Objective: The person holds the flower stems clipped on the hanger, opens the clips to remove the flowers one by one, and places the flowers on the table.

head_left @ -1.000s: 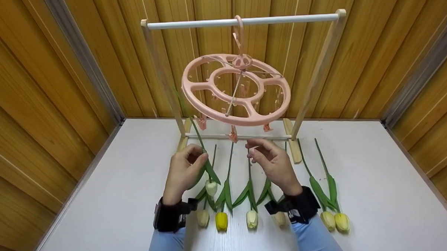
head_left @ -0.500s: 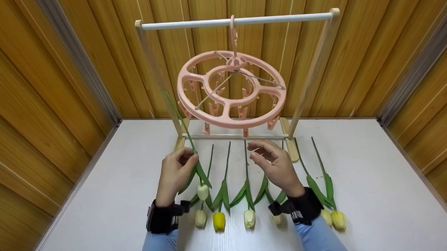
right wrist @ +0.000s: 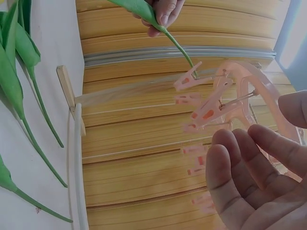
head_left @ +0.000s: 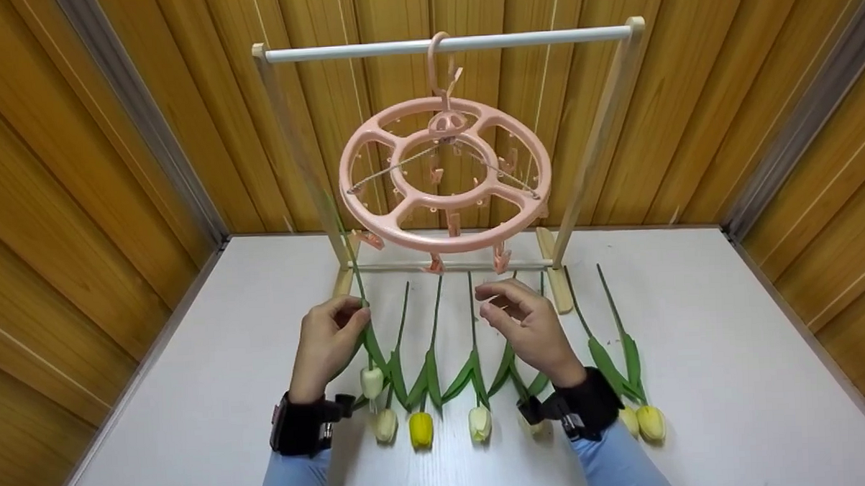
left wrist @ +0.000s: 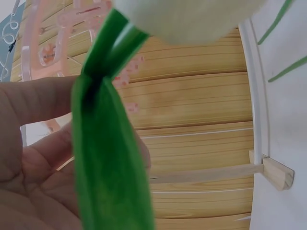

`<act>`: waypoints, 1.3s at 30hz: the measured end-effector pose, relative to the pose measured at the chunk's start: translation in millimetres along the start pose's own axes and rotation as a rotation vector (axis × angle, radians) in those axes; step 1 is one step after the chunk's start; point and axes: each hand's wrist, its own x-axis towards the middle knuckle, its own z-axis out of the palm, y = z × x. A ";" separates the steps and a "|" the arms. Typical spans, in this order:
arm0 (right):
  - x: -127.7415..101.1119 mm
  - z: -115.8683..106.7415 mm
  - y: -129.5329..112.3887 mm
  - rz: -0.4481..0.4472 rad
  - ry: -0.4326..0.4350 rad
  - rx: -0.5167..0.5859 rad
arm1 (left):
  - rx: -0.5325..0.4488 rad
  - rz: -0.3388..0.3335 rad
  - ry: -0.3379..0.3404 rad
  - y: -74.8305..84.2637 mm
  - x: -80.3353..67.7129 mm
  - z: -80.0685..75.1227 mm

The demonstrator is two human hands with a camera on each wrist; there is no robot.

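Observation:
My left hand pinches the green stem of a white artificial tulip between thumb and fingers, the blossom hanging down and the stem end pointing up. In the left wrist view, a broad leaf covers part of the fingers. A round pink clip hanger hangs above and between the hands, with several clothes pegs dangling from it. The right hand holds nothing; its fingers are loosely bent below the hanger's right side. In the right wrist view, the tulip's stem end overlaps a pink peg.
The hanger hooks over a white bar on a wooden stand. Several tulips lie in a row on the white table, including a bright yellow one and a pale one. Wood-patterned panels enclose the table.
My left hand has moved left and slightly down with the tulip. The hanger has turned about its hook, so its pegs stand elsewhere. The right hand has stayed nearly still.

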 end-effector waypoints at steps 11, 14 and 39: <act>-6.7 6.6 4.0 0.008 -0.035 -0.036 | 0.051 -0.035 -0.033 -13.9 -2.4 -4.1; -7.6 8.3 3.2 0.013 -0.046 -0.042 | 0.059 -0.053 -0.042 -17.8 -2.5 -4.7; -9.2 17.2 11.4 0.081 -0.082 -0.081 | 0.154 -0.170 -0.162 -39.1 -7.9 -7.7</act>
